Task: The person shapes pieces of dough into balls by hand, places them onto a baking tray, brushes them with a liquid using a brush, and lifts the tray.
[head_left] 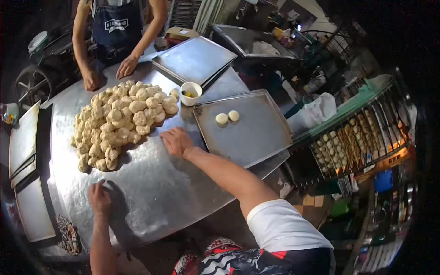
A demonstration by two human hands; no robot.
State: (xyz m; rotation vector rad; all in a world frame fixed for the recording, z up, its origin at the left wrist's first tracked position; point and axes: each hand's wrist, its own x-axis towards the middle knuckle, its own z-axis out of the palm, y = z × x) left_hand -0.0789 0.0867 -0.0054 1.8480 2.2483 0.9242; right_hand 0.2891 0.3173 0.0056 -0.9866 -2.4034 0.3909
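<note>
Silvery metal counter, dim room. Left hand loosely curled; whether gripping cannot be told. "HELLMANN'S" printed on a co-worker's apron. Dough pieces heaped on the metal; right hand laid beside them, grip unclear. Two balls set on a tray.

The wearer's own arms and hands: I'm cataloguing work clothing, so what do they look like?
The left hand and right hand are gloveless. The right arm has a white short sleeve; no left sleeve shows.
</note>
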